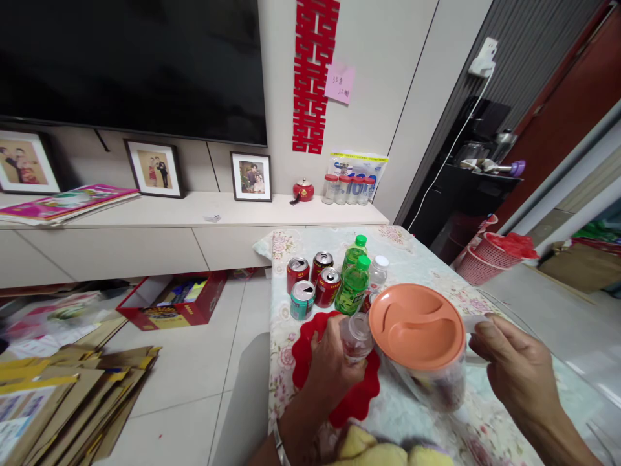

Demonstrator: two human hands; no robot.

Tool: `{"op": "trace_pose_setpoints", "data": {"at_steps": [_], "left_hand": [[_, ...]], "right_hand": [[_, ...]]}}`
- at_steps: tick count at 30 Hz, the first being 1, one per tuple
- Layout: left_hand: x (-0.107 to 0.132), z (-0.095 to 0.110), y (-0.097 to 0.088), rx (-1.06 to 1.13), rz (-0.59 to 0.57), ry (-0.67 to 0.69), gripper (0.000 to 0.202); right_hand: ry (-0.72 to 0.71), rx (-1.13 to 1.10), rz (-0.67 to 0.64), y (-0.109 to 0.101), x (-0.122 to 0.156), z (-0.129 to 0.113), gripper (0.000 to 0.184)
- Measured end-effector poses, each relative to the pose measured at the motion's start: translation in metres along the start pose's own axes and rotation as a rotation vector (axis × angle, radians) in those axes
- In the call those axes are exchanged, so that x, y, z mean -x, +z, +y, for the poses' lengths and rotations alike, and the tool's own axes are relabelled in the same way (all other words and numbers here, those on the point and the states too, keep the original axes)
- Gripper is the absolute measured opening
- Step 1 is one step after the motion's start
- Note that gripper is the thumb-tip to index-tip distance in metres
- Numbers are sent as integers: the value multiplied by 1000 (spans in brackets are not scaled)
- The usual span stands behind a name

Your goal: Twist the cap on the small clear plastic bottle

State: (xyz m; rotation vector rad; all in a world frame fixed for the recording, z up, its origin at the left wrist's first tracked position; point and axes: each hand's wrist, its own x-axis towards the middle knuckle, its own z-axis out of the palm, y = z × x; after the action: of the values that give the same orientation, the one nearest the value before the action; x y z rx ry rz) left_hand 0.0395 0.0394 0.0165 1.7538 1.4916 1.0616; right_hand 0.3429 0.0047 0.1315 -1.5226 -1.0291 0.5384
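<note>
My left hand (325, 362) is wrapped round a small clear cup (358, 336), holding it above a red scalloped mat (366, 395). My right hand (517, 366) grips the handle of a clear pitcher (434, 388) with an orange lid (417, 323). The pitcher stands close beside the cup, to its right; whether they touch I cannot tell. Something dark shows blurrily through the pitcher's wall. Behind the hands are several drink cans, among them a green can (303, 299) and a red can (328, 288). A green bottle (353, 285) and a white-capped clear bottle (378, 272) stand next to them.
A floral cloth covers the table (286, 336). A yellow cloth (373, 450) lies at its near edge. Flattened cardboard (92, 401) and a red box (174, 301) are on the floor at left. Pink baskets (485, 259) stand at right. Jars (347, 191) line the cabinet.
</note>
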Motion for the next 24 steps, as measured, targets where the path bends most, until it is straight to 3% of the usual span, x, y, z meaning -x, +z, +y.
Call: {"op": "trace_pose_setpoints", "data": {"at_steps": [6, 10, 19, 24], "left_hand": [[0, -1, -1, -2, -35, -21, 68], [1, -7, 6, -10, 34, 27, 65], [2, -11, 12, -6, 44, 27, 62], [1, -8, 9, -5, 26, 0, 71]], "right_hand": [[-2, 17, 25, 11, 6, -15, 100], [-14, 29, 27, 9, 4, -16, 101], [-34, 46, -37, -7, -5, 6, 90], [-39, 53, -58, -15, -9, 17, 83]]}}
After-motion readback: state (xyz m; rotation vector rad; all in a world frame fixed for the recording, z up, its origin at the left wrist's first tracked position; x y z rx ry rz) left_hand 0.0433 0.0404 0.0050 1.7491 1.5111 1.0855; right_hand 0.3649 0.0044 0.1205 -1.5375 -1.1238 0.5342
